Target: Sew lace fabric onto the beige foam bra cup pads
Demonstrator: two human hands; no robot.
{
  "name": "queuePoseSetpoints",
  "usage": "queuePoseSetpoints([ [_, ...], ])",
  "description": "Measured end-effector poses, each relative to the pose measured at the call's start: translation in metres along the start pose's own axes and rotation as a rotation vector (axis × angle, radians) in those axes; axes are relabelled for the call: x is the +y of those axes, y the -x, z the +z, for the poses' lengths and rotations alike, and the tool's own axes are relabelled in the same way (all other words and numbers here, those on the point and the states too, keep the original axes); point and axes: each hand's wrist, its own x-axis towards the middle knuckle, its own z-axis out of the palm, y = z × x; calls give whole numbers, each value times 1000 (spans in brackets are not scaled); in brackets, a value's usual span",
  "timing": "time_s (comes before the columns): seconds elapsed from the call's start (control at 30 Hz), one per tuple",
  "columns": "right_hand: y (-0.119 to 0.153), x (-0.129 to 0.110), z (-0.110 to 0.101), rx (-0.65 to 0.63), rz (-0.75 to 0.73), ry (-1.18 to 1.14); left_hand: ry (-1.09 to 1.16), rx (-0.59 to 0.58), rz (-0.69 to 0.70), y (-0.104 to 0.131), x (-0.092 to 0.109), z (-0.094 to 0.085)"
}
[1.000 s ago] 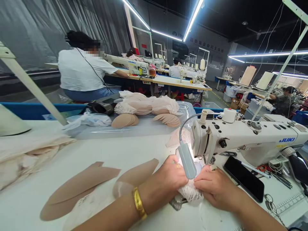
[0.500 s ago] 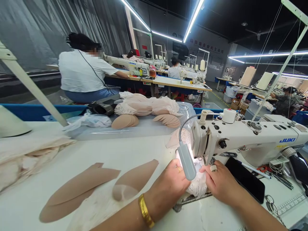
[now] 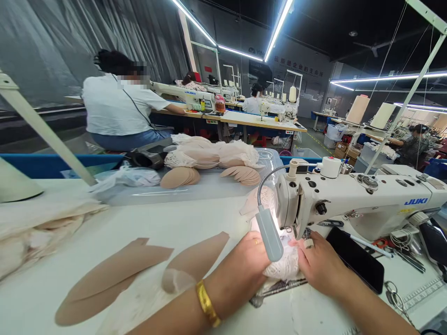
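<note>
White lace fabric [image 3: 284,264] lies under the needle area of the sewing machine [image 3: 349,190], lit by a grey gooseneck lamp [image 3: 269,235]. My left hand [image 3: 248,260] is closed on the lace's left side, its fingertips partly hidden behind the lamp. My right hand [image 3: 316,258] pinches the lace at its right edge, close to the presser foot. More of the lace piece [image 3: 260,202] extends behind the lamp. Beige cup-shaped fabric pieces [image 3: 104,284] lie on the table to the left, beside sheer pale cloth [image 3: 139,302].
A clear plastic tray [image 3: 139,197] behind holds stacked beige pads [image 3: 179,177] and lace cups [image 3: 216,153]. Right of my hand lie a black phone [image 3: 356,258], scissors and a ruler [image 3: 422,293]. A thread cone [image 3: 17,184] stands left. A co-worker [image 3: 118,102] sits ahead.
My left hand has shifted slightly left and down along the lace, showing more of it. The right hand stays nearly in place. The whole view has shifted slightly.
</note>
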Motion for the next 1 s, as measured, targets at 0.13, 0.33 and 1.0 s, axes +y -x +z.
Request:
queuePoseSetpoints([
  [0.13, 5, -12, -7, 96, -121, -17, 56, -198, -181, 5, 2, -14],
  [0.33, 5, -24, 6, 90, -232, 9, 222, -180, -109, 10, 14, -15],
  [1.0, -1, -1, 8, -79, -96, -4, -140, 17, 160, 12, -12, 0],
])
